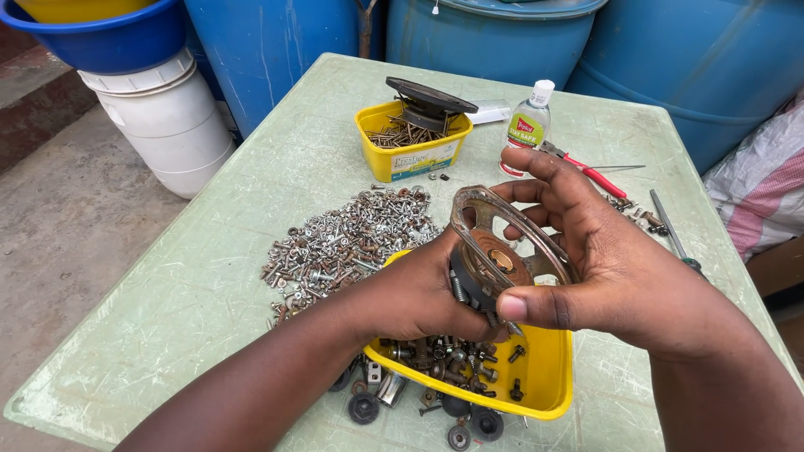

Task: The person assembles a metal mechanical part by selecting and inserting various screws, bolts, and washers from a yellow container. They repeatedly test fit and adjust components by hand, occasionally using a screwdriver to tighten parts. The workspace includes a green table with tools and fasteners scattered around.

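Both hands hold a rusty metal speaker frame (502,243) with a round magnet at its back, above a yellow tub (548,381). My left hand (419,293) cups the magnet side from below. My right hand (603,259) wraps the rim from the right, thumb pressed along the lower edge and fingers curled over the top. The yellow tub under them holds several dark bolts and nuts (452,356).
A heap of silver screws and nuts (343,243) lies on the pale green table (209,276). At the back stand a second yellow tub (410,151) of screws with a speaker part on top, a small clear bottle (529,125), red-handled pliers (586,172) and a screwdriver (670,230). Blue drums stand behind.
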